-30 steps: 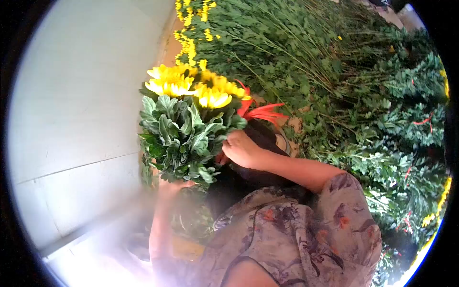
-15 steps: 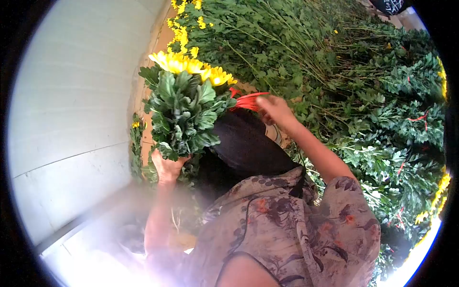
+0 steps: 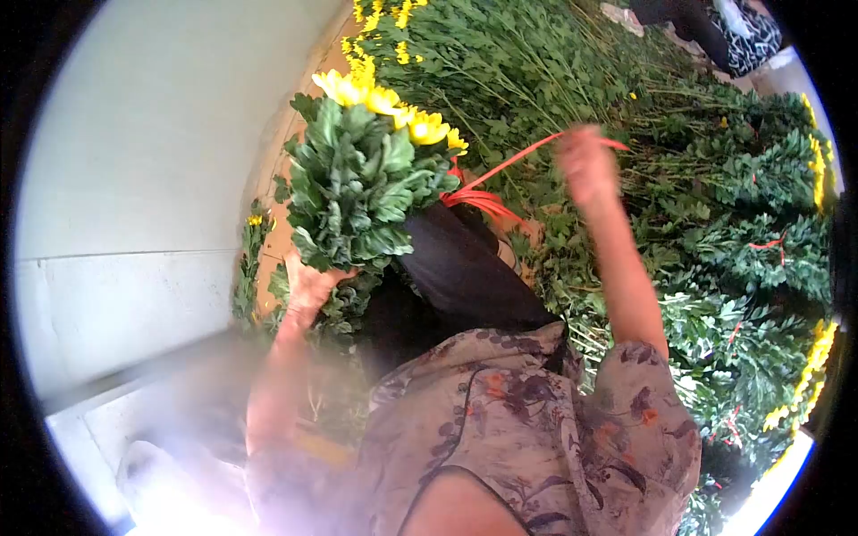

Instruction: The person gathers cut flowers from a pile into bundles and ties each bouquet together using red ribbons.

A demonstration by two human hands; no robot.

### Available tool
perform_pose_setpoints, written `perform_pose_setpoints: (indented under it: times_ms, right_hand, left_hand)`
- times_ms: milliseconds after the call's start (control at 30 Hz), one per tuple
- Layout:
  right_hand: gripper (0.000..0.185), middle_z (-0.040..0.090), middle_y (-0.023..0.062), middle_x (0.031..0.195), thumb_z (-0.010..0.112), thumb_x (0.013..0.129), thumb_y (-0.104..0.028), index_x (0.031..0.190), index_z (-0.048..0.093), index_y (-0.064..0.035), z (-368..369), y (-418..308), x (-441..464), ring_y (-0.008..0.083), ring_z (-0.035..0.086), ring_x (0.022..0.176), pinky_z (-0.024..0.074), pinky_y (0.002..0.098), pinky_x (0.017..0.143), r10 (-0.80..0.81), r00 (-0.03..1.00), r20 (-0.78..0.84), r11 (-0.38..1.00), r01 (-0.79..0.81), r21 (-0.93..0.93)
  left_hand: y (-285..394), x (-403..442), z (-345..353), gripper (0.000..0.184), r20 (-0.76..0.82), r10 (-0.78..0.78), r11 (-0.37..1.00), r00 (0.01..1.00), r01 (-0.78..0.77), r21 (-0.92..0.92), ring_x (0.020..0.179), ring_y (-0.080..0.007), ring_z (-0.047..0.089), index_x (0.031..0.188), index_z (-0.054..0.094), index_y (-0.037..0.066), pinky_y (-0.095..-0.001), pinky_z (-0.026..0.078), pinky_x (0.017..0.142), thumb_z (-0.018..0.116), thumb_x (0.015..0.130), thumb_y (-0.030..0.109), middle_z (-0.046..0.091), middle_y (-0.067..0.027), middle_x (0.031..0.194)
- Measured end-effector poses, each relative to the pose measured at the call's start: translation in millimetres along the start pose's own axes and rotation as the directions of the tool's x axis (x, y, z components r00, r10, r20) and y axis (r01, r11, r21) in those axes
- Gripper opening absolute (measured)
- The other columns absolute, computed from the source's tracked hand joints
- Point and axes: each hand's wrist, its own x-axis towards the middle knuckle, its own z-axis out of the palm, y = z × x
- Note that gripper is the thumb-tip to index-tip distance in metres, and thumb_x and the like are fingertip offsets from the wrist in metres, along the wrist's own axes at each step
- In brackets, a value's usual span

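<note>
Foliage (image 3: 554, 80) spreads thickly on the right, opposite a pale wall (image 3: 161, 143) on the left. Between them, beside the person's dark-clothed leg (image 3: 474, 268), is a bunch of yellow flowers (image 3: 357, 179), its lower end gripped in the left hand (image 3: 311, 288). Blurred, the right hand (image 3: 588, 165) closes round a red strip (image 3: 518, 161), which stretches from a cluster of red strips (image 3: 487, 202) near the bunch.

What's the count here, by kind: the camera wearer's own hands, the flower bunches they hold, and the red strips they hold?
Hands, left hand and right hand: 2
Held flower bunch: 1
Held red strip: 1
Total: 4
</note>
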Motion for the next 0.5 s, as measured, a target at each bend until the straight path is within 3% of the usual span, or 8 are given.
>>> perform_pose_setpoints:
  times_ms: [67, 133, 200, 233, 300, 367, 467, 500]
  right_hand:
    - [0.023, 0.059, 0.0017, 0.084, 0.046, 0.097, -0.025, 0.101, 0.057, -0.0057, -4, -63, 0, 0.0089, 0.053, 0.062, 0.0424, 0.0196, 0.052, -0.474, 0.865, -0.165, 0.857, 0.41, -0.313]
    - [0.037, 0.06, 0.0118, 0.116, 0.04, 0.099, -0.03, 0.118, 0.053, -0.001, -6, -98, 3, 0.0209, 0.06, 0.101, 0.0491, 0.0292, 0.079, -0.646, 0.725, -0.24, 0.748, 0.538, -0.388]
    - [0.04, 0.059, 0.0129, 0.119, 0.038, 0.099, -0.03, 0.122, 0.051, 0.0002, 18, -90, -6, 0.0214, 0.058, 0.106, 0.0469, 0.033, 0.086, -0.782, 0.622, -0.04, 0.55, 0.659, -0.513]
    - [0.039, 0.061, 0.0121, 0.116, 0.038, 0.099, -0.029, 0.121, 0.053, -0.0002, 31, -82, -6, 0.021, 0.059, 0.103, 0.0469, 0.0331, 0.085, -0.812, 0.58, 0.062, 0.441, 0.679, -0.587]
    - [0.033, 0.067, 0.0114, 0.097, 0.046, 0.097, -0.027, 0.11, 0.062, -0.0008, 49, -33, 3, 0.0156, 0.063, 0.085, 0.0484, 0.0287, 0.073, -0.728, 0.631, 0.267, 0.313, 0.652, -0.69]
    - [0.031, 0.068, 0.0071, 0.086, 0.048, 0.097, -0.027, 0.104, 0.065, -0.0025, 98, 31, -15, 0.0149, 0.06, 0.07, 0.0476, 0.0317, 0.064, -0.362, 0.818, 0.447, 0.266, 0.55, -0.791]
    - [0.018, 0.065, 0.0156, 0.094, 0.051, 0.085, -0.012, 0.093, 0.065, -0.0029, 178, 106, -85, 0.0348, 0.062, 0.088, 0.0512, 0.0414, 0.075, 0.133, 0.433, 0.892, 0.092, 0.89, -0.446]
    - [0.018, 0.064, 0.0157, 0.096, 0.051, 0.083, -0.01, 0.093, 0.064, -0.002, 190, 136, -98, 0.0342, 0.061, 0.09, 0.0507, 0.0427, 0.077, 0.093, 0.127, 0.988, 0.105, 0.985, -0.137]
  left_hand:
    - [9, 1, -12, 0.044, 0.038, 0.094, 0.988, 0.995, -0.088, -0.127, 0.092, -0.0205, 0.06, 0.097, 0.064, 0.005, -0.034, 0.045, 0.085, 0.079, 0.057, 0.016, 0.066, -0.0063, 0.096]
    - [7, 4, -25, 0.033, 0.122, 0.052, 0.958, 0.991, -0.015, -0.287, 0.088, -0.0207, 0.062, 0.094, 0.065, 0.003, -0.0341, 0.047, 0.084, 0.072, 0.065, 0.017, 0.067, -0.0085, 0.094]
    - [0, 6, -39, 0.026, 0.206, -0.001, 0.895, 0.979, 0.093, -0.436, 0.084, -0.0208, 0.063, 0.091, 0.067, 0.0, -0.0342, 0.049, 0.082, 0.065, 0.073, 0.018, 0.067, -0.0106, 0.092]
    - [-14, 11, -44, 0.026, 0.19, 0.187, 0.879, 0.964, -0.078, -0.471, 0.084, -0.024, 0.067, 0.087, 0.072, 0.003, -0.0352, 0.051, 0.08, 0.056, 0.084, 0.023, 0.069, -0.0138, 0.094]
    - [-15, 7, -54, 0.022, 0.254, -0.181, 0.785, 0.95, 0.295, -0.544, 0.081, -0.02, 0.06, 0.085, 0.067, -0.002, -0.0321, 0.048, 0.08, 0.063, 0.079, 0.019, 0.063, -0.0051, 0.086]
    - [-47, -6, -64, 0.024, 0.044, 0.339, 0.871, 0.94, -0.296, -0.393, 0.08, -0.0199, 0.059, 0.09, 0.067, -0.002, -0.0328, 0.048, 0.078, 0.065, 0.079, 0.02, 0.062, -0.0059, 0.084]
    - [-57, -39, -73, 0.029, -0.078, 0.494, 0.765, 0.866, -0.476, -0.434, 0.082, -0.021, 0.06, 0.095, 0.065, -0.002, -0.0337, 0.048, 0.08, 0.063, 0.08, 0.023, 0.062, -0.0077, 0.087]
    - [-56, -50, -73, 0.031, -0.089, 0.454, 0.733, 0.887, -0.428, -0.528, 0.084, -0.0215, 0.06, 0.096, 0.064, -0.002, -0.0341, 0.048, 0.08, 0.062, 0.081, 0.025, 0.062, -0.0085, 0.089]
